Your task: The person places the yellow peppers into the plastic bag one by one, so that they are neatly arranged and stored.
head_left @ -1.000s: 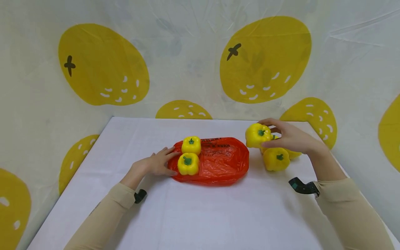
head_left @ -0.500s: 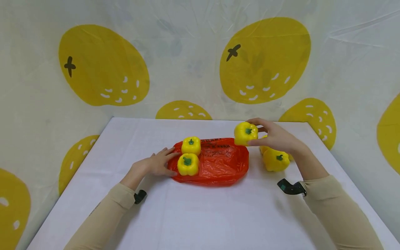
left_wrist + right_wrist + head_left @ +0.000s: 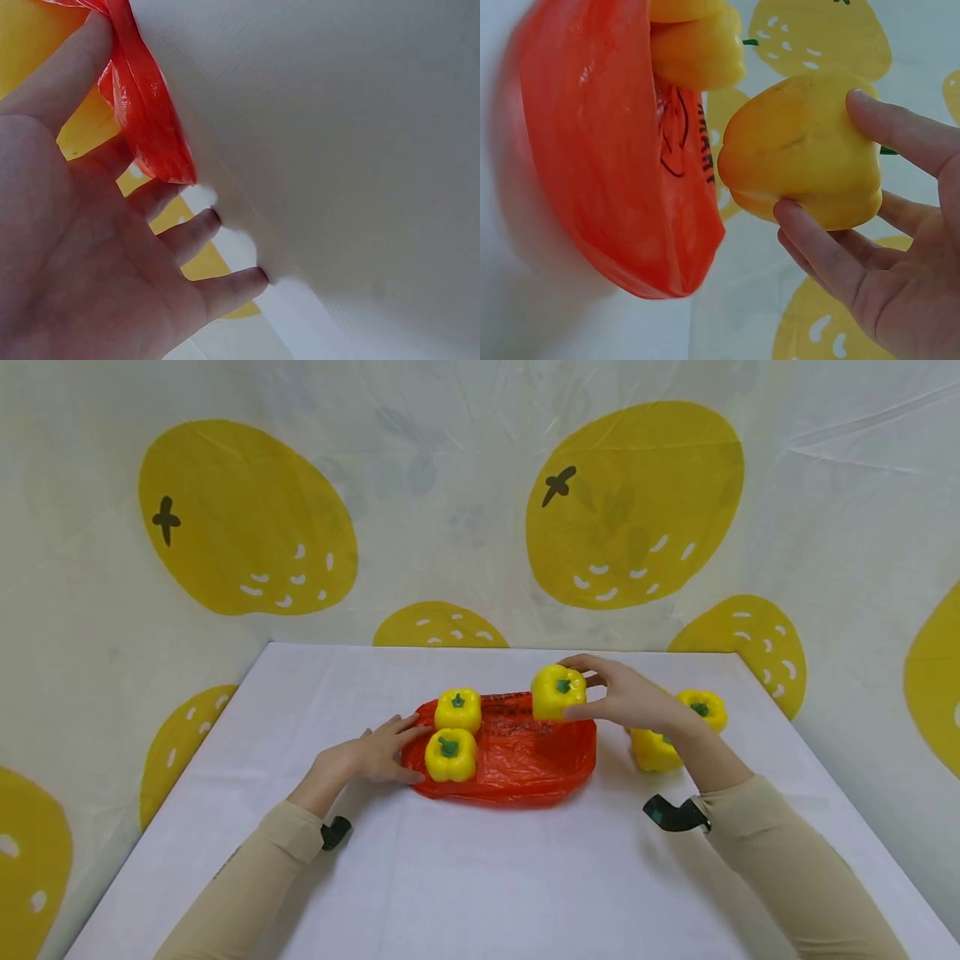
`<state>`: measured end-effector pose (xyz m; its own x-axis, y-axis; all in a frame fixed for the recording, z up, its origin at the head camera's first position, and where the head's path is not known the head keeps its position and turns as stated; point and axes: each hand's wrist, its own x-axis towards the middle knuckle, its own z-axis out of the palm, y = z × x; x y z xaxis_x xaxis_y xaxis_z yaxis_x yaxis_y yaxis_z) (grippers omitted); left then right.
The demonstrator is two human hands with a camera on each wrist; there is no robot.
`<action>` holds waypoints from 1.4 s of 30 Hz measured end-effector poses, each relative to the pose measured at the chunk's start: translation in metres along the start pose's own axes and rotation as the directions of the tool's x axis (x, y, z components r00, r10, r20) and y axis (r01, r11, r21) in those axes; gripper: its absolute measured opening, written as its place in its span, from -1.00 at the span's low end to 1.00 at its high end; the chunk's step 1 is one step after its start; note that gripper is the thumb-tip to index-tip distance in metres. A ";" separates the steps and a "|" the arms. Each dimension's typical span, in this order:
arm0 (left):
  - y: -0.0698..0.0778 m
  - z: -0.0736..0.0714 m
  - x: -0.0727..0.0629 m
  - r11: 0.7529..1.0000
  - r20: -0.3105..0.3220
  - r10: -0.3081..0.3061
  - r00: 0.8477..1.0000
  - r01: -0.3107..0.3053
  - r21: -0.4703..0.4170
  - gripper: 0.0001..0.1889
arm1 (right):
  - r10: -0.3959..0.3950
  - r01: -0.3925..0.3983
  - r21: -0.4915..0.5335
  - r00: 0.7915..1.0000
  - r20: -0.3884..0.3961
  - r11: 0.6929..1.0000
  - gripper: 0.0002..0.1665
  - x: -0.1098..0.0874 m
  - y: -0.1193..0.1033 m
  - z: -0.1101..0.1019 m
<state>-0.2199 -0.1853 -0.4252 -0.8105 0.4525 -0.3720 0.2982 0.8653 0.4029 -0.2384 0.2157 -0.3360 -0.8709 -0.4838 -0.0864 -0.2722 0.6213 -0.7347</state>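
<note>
My right hand (image 3: 628, 695) grips a yellow bell pepper (image 3: 555, 693) between thumb and fingers, above the right half of a red plastic bag (image 3: 525, 764). Its green stem shows in the head view; the right wrist view gives the smooth yellow side of the same pepper (image 3: 802, 154). Two more yellow peppers, a far one (image 3: 457, 708) and a near one (image 3: 451, 755), sit in the bag's left part. At the bag's left end rests my left hand (image 3: 381, 752), fingers spread. In the left wrist view, its thumb touches the red plastic (image 3: 154, 124).
Right of the bag, partly behind my right forearm, stand a yellow pepper (image 3: 652, 750) and a farther one (image 3: 703, 706). Everything lies on a white-covered table (image 3: 465, 877). A pale cloth (image 3: 450, 485) printed with big yellow fruit hangs behind and along the sides.
My right hand has carried its pepper leftward from the group on the right to over the bag. My left hand and the two peppers beside it have stayed put.
</note>
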 end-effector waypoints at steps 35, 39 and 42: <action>-0.003 0.000 0.002 1.000 -0.010 0.014 1.000 -0.014 0.000 -0.09 | -0.006 0.010 -0.044 0.996 0.086 0.999 -0.20 0.052 0.000 0.067; -0.003 0.000 0.002 1.000 -0.009 0.013 1.000 -0.013 0.001 -0.10 | -0.007 0.011 -0.048 0.996 0.087 0.999 -0.22 0.055 0.001 0.070; -0.004 0.000 0.001 1.000 -0.006 0.013 1.000 -0.013 -0.001 -0.10 | -0.004 0.008 -0.047 0.996 0.088 0.999 -0.22 0.058 0.002 0.073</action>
<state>-0.2215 -0.1878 -0.4272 -0.8098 0.4624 -0.3612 0.3082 0.8591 0.4087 -0.2597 0.1442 -0.3918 -0.8307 -0.5384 -0.1420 -0.2981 0.6454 -0.7032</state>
